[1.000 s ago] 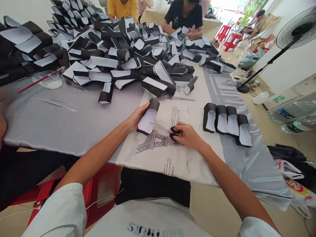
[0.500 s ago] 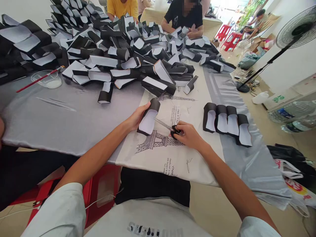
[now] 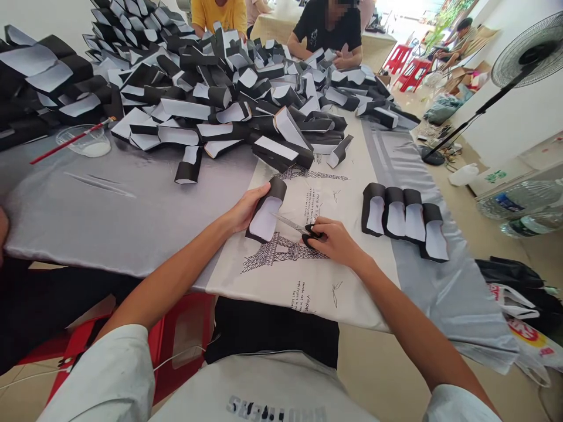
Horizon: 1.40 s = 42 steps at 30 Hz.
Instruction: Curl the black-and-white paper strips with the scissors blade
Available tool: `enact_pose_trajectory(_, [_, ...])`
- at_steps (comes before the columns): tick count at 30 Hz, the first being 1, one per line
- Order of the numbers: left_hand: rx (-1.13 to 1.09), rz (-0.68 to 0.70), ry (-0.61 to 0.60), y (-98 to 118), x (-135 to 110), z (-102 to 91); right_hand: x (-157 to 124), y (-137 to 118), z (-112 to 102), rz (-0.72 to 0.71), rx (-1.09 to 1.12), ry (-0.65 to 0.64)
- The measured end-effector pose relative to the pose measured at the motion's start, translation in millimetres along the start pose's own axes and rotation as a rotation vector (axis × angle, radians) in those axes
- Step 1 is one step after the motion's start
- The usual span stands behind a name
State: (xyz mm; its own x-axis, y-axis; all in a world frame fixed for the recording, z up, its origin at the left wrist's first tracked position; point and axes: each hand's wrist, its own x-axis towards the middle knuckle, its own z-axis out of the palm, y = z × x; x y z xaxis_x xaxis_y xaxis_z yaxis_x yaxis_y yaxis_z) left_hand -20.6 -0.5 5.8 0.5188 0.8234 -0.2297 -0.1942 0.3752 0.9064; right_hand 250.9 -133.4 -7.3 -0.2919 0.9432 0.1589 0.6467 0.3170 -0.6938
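Observation:
My left hand (image 3: 247, 207) is closed around the left side of a folded black-and-white paper piece (image 3: 266, 218), its white face turned up. In my right hand (image 3: 332, 237) is a pair of scissors (image 3: 290, 223) with black handles. The blades point left, their tips at the right edge of the paper piece; whether they touch it I cannot tell. Both hands are above a cream cloth (image 3: 272, 290) printed with a tower drawing and script. Several similar folded pieces (image 3: 396, 217) stand in a row to the right of my right hand.
A large heap of black-and-white folded pieces (image 3: 211, 99) covers the table's far side. At the left, a red brush (image 3: 70, 140) lies across a clear dish (image 3: 94, 147) of white stuff. Two people (image 3: 323, 29) sit beyond the heap. A standing fan (image 3: 484, 105) is at the right.
The paper piece in my left hand has turned and shifted very slightly to the right. The scissors stay in almost the same place, with their blades looking closer together.

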Motion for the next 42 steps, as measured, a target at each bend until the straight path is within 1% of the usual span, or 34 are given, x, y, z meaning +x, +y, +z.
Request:
enact_pose_trajectory(7, [-0.001,-0.002,0.019,1,0,0.5,-1,-13,-1,0.036,0.014,0.017])
enact_pose_trajectory(11, [-0.006,-0.012,0.019,2,0,-0.4,0,-7,0,0.007,0.021,-0.008])
enact_pose_trajectory(14, [-0.001,-0.007,0.023,1,1,-2.6,0,-3,0,0.026,0.035,0.031])
enact_pose_trajectory(18, [-0.002,0.005,0.017,2,2,-4.8,-1,-8,-2,0.064,0.080,0.062])
enact_pose_trajectory(23, [0.011,0.011,0.033,5,1,-4.1,1,-10,-2,0.047,0.088,0.061])
enact_pose_trajectory(29, [0.017,0.011,0.054,6,1,-4.1,2,-7,-3,0.066,0.089,0.120])
enact_pose_trajectory(33, [0.013,0.019,0.051,6,2,-5.7,1,-9,-3,0.072,0.094,0.095])
enact_pose_trajectory(38, [0.005,0.030,0.045,5,3,-8.6,3,-3,-3,0.033,0.076,0.055])
enact_pose_trajectory(42, [0.015,0.028,0.064,6,4,-9.6,2,-4,-4,0.082,0.078,0.079])
